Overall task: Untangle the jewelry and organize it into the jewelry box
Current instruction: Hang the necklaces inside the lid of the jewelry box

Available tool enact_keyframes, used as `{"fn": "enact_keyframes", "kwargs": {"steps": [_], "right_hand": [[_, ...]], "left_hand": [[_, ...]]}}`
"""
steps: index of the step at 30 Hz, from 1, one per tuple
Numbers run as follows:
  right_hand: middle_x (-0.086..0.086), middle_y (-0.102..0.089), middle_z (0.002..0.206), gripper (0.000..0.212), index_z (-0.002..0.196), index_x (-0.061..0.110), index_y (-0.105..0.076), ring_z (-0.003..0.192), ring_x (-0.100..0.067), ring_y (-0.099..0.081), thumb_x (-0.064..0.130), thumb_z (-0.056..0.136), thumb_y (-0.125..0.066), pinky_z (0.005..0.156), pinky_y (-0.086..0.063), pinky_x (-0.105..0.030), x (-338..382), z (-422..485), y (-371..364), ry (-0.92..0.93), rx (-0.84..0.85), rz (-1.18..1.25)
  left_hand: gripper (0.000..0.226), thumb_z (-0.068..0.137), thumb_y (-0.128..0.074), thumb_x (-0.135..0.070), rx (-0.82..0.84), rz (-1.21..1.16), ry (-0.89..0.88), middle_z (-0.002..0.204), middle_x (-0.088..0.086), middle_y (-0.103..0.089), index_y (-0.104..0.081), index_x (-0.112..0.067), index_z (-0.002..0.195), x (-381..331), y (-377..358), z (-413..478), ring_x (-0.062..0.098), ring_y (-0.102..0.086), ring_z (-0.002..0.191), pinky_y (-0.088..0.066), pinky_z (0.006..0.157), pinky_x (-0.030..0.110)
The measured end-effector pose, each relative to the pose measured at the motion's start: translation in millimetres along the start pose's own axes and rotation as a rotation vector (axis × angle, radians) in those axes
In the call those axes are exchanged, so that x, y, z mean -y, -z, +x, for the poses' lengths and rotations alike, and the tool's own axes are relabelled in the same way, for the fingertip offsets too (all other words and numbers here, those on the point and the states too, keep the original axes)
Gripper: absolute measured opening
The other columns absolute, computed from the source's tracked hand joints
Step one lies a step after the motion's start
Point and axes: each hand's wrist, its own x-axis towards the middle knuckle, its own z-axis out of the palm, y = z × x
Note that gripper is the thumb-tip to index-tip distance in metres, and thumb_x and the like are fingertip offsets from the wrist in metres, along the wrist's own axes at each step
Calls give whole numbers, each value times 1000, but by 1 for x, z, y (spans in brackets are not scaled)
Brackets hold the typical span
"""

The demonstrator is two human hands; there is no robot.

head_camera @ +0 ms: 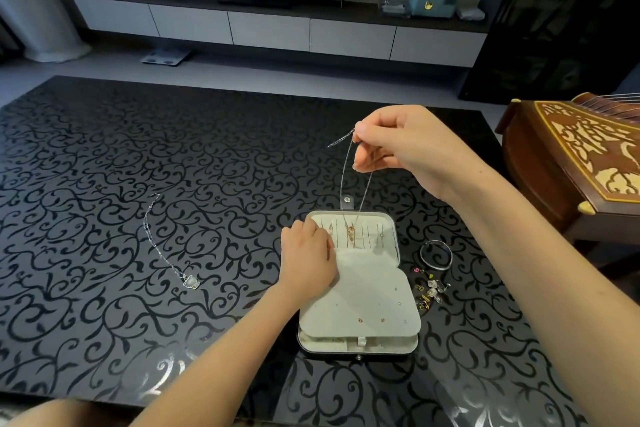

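Silver necklace (346, 170) pinched (dangling) below right hand (398, 142), above jewelry box (391, 236)

The right hand (398, 142) pinches a thin silver chain (345, 168) between its fingers (363, 135). The chain hangs in a loop below them into the open jewelry box (394, 229). The left hand (306, 255) rests on the box's left side, fingers (320, 236) curled. Well left of those fingers, a pendant necklace (162, 250) lies on the bench (104, 149). Below the right fingers, beside the box, lie a bangle (437, 268) and small earrings (429, 291).
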Motion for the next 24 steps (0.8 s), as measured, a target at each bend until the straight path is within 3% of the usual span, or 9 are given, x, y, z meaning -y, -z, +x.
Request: {"fn": "enact_keyframes", "kwargs": {"steps": [3,8,12,20,24], "right_hand": [[-5,-66,66,19,81,8,-64,66,-15,-66,14,95,-53,72,-58,-29,1,1,-2,20,20,12],[-5,-67,66,18,84,7,-65,67,-15,-66,15,94,-54,73,-58,-29,5,3,-5,32,30,0],[-5,-67,65,18,82,7,-65,66,-14,-66,15,94,-54,72,-59,-29,5,7,-10,19,39,-52],[-3,-67,63,16,83,5,-66,63,-13,-67,13,93,-56,69,-58,-26,-1,6,-15,-19,97,-161],[-3,-68,65,15,84,7,-66,65,-13,-68,15,93,-56,68,-57,-23,-1,3,-15,-12,128,-178]], "left_hand": [[10,76,-53,-22,-164,-195,-16,75,-2,-48,-58,-16,68,3,-7,-9,18,-42,71,-30,65,31],[3,70,-55,-14,-211,-421,1,79,-6,-41,-55,-13,73,3,-3,-12,11,-32,78,-29,70,29],[17,55,-53,-7,-230,-482,11,78,-6,-39,-55,-11,71,3,-3,-15,11,-28,78,-32,69,29],[19,54,-48,1,-279,-516,-7,77,-6,-36,-52,-10,68,0,2,-17,11,-28,79,-29,71,24],[19,54,-47,3,-299,-515,-21,75,-1,-39,-52,-9,68,0,4,-17,14,-30,79,-32,69,28]]}}
